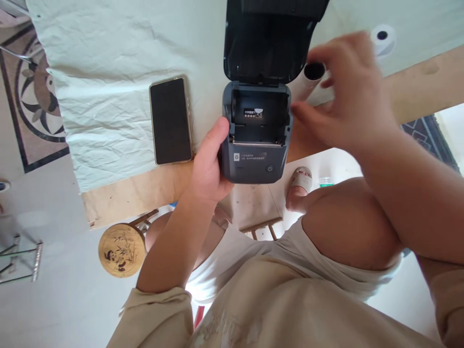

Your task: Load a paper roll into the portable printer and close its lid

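Note:
A dark grey label printer (253,164) with its black lid (266,48) flipped up is in my left hand (210,162). The fingers go underneath and the thumb presses its left side. Inside the printer, the compartment shows a small printed label and no roll. My right hand (348,92), blurred by motion, is to the right of the printer. Its thumb and fingers are apart, around a white paper roll (304,87) with a dark core, partly hidden by the hand and lid. I see no firm grip on that roll.
A smartphone (171,121) with a dark screen lies on the pale green cloth (108,63) left of the printer. Another white roll (387,48) stands at the far right. The wooden table edge (134,198) runs below. A round stool (122,250) is on the floor.

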The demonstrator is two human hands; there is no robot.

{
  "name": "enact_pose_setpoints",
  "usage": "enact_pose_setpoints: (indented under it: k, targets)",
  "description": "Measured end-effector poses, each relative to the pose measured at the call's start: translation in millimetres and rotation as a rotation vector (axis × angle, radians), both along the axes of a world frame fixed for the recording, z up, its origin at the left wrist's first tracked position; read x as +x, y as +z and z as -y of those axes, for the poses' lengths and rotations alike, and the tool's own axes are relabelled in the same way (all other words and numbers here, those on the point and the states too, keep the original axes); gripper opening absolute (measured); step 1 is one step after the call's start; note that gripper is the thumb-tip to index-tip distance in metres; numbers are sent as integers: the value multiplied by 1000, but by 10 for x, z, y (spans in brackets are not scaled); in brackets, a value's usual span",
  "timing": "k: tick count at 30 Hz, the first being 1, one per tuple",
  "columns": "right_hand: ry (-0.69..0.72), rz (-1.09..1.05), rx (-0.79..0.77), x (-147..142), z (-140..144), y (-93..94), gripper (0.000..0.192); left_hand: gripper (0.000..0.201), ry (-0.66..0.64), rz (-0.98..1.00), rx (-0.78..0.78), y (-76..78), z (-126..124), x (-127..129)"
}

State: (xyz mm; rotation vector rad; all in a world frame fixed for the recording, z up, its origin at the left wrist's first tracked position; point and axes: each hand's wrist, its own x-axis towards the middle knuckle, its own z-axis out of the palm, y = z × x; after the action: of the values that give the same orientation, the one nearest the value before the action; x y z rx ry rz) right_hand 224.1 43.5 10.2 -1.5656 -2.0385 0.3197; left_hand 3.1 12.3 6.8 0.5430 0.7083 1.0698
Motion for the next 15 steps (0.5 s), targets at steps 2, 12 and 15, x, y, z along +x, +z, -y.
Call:
enact_pose_setpoints:
  k: [2,12,15]
  targets:
    - [-5,43,-80,-65,-52,-60,53,39,4,13,16,-2,3,15]
    - [-90,-824,-412,-154,-94,143,65,37,-73,53,31,-29,10,-16]
    - [-16,-821,-12,-239,34,234,49,39,-69,58,40,-56,7,-13]
